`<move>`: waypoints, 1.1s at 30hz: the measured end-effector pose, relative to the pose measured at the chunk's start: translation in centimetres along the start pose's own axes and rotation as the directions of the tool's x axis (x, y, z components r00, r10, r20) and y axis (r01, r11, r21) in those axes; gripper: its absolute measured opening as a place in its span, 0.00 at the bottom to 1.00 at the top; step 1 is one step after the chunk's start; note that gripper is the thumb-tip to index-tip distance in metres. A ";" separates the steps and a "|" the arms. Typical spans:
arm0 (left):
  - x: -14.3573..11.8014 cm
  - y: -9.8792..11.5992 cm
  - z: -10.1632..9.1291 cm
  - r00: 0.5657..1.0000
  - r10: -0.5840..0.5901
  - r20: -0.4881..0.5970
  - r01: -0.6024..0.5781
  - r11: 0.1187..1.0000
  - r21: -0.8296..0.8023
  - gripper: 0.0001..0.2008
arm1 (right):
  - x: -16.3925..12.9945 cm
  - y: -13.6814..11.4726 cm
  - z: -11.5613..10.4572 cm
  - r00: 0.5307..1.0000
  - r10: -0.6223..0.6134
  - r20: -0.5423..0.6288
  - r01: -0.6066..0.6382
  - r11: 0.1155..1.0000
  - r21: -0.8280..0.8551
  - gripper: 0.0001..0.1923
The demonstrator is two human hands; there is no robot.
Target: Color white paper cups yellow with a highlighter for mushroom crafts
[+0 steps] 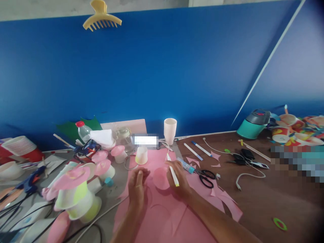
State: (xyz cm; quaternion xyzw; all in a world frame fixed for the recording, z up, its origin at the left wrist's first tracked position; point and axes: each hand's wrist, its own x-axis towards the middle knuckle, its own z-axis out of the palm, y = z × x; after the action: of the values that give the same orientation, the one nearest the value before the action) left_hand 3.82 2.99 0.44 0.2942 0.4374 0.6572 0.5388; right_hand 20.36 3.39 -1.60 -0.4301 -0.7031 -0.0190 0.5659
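Observation:
My right hand is closed around a white marker with a yellow end, held at a slant. Close beside that hand, a round pink paper disc lies on a large pink paper sheet. My left hand rests on the sheet left of the disc, fingers loosely bent and apart, with nothing visible in them. Just beyond it a white paper cup with a yellowish rim stands upside down. Faint curved outlines show on the sheet near my wrists.
At left are joined cups with pink paper tops, a blue glue gun and cables. At right lie black-handled scissors, two markers, pink scraps and a white cable. A cup stack stands by the blue partition.

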 end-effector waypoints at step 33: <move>3.2 -2.5 -2.2 0.894 0.444 -0.066 -0.394 0.847 0.355 0.15 | 10.0 -1.4 5.7 0.876 0.235 0.422 -0.178 0.969 -0.170 0.29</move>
State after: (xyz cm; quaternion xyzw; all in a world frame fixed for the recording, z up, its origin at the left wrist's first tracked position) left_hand 2.28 5.59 -3.00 0.4206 0.5050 0.6952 0.2912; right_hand 15.14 11.27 5.12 -0.5308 -0.7599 0.0946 0.3632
